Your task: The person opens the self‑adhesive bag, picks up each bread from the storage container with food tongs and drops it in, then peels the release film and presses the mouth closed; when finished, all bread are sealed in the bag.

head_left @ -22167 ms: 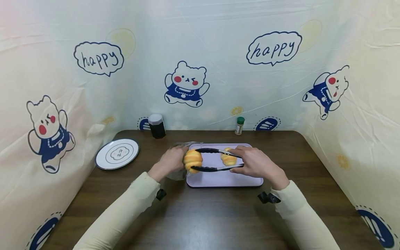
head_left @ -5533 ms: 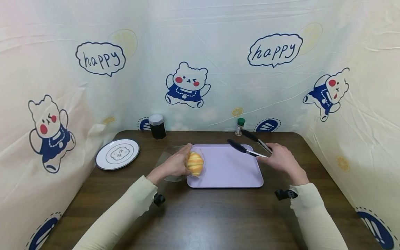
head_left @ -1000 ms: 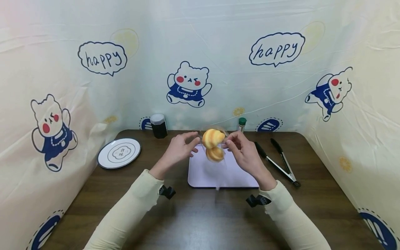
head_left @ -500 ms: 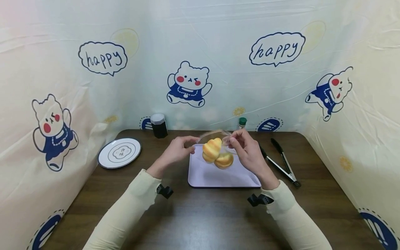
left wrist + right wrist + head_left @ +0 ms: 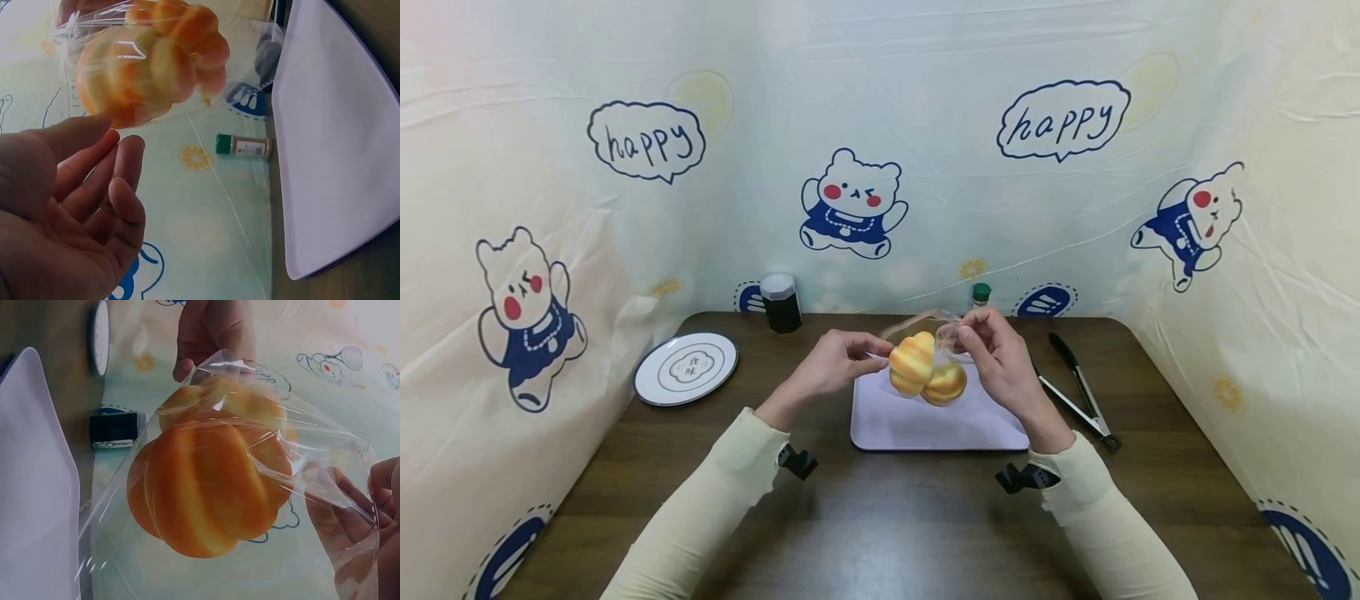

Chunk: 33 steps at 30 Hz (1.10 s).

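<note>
Two striped bread rolls (image 5: 912,363) sit inside a clear plastic bag (image 5: 312,434), raised over the lilac tray (image 5: 910,429). My left hand (image 5: 838,362) is at the bag's left side, its thumb and forefinger pinching the film right beside one roll; in the left wrist view the other fingers of the left hand (image 5: 81,206) curl loosely below. My right hand (image 5: 1003,362) pinches the bag's edge between thumb and fingers on the right. In the right wrist view the rolls (image 5: 206,487) overlap, and part of the right hand (image 5: 356,525) shows through the film.
Black-and-steel tongs (image 5: 1086,400) lie on the table right of the tray. A white plate (image 5: 687,369) with a dark rim is at the left. A black jar with a pale lid (image 5: 781,304) and a green-capped shaker (image 5: 981,295) stand along the back edge.
Earlier, the right hand used the tongs on the rolls; these now lie at the right. Both rolls are bagged and lifted off the tray. Lately the left hand has moved in to the bag.
</note>
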Available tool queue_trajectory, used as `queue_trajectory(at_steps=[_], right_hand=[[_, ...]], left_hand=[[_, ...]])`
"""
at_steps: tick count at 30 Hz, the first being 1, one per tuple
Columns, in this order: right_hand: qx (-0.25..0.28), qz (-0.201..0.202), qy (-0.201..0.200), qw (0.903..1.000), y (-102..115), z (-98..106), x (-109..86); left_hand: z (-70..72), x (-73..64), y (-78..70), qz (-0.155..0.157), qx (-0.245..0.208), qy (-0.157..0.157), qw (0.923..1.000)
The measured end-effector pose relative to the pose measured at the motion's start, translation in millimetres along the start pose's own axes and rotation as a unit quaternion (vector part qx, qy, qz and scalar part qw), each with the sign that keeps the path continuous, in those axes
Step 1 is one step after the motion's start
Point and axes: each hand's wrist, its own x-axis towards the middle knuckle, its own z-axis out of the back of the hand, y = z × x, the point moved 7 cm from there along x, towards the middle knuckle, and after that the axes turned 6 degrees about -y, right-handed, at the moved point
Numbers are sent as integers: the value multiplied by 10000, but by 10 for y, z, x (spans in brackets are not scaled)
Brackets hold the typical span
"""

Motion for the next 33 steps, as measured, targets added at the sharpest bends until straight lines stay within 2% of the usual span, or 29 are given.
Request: queue_trajectory(at_steps=[5, 9, 14, 20, 27, 33], right_hand=[[248, -30, -50, 9997, -25, 20, 10], [471, 54, 3, 9989, -59, 29, 23], [506, 63, -50, 9987, -141, 65, 40], [452, -245, -125, 9986, -219, 97, 39], [425, -422, 44, 9982, -313, 52, 19], [349, -655, 283, 9968, -438, 5, -50]], left_hand=[[16, -15, -31, -68, -206, -218, 9995], [82, -29, -72, -274, -381, -597, 9971], [193, -53, -138, -613, -784, -1105, 9889], [249, -64, -198, -841, -1100, -1382, 9807], [235, -59, -223, -799, -1470, -1465, 9750], [286, -68, -243, -785, -1535, -1791, 9686]])
